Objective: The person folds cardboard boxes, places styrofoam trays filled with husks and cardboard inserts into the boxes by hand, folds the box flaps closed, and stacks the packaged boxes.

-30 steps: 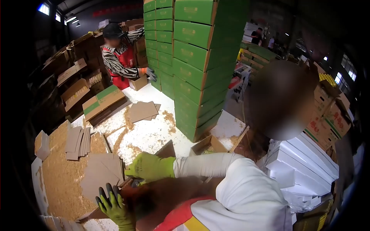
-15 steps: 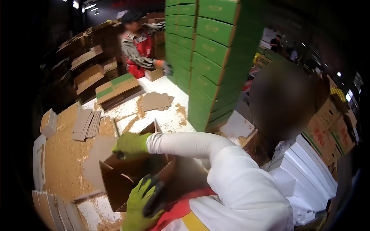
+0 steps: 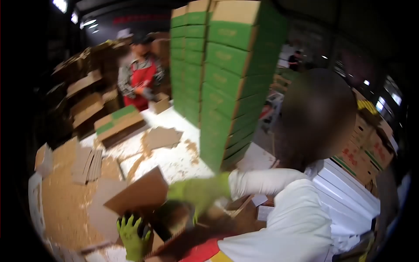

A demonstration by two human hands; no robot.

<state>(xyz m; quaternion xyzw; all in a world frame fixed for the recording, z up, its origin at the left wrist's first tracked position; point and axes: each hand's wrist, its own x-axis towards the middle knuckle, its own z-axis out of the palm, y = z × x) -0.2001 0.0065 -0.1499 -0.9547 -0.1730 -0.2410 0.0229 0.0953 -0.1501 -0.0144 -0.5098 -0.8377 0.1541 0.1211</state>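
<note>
An open brown cardboard box (image 3: 139, 190) stands before me, a broad flap raised on its far side. My left hand (image 3: 133, 238), in a yellow-green glove with dark grip patches, is at the box's near-left side with its fingers spread; whether it bears on the cardboard cannot be told. Over the box's right part is my right hand (image 3: 198, 194), gloved alike and smeared by motion. Its fingers are too blurred to read. The white-sleeved right arm (image 3: 266, 181) reaches in from the right and covers part of the box.
Tall stacks of green boxes (image 3: 227, 83) rise from the white table (image 3: 183, 159). Flat cardboard pieces (image 3: 161, 137) and wood-coloured shreds lie there. Across it, a person in a red apron (image 3: 144, 78) has gloved hands at a small box (image 3: 160, 104). White foam-like pieces (image 3: 345, 192) are stacked at right.
My right hand has left the box's far-left edge and moved right and down. My left hand has shifted left and spread its fingers. The far person's hand has left the green stack for the small box.
</note>
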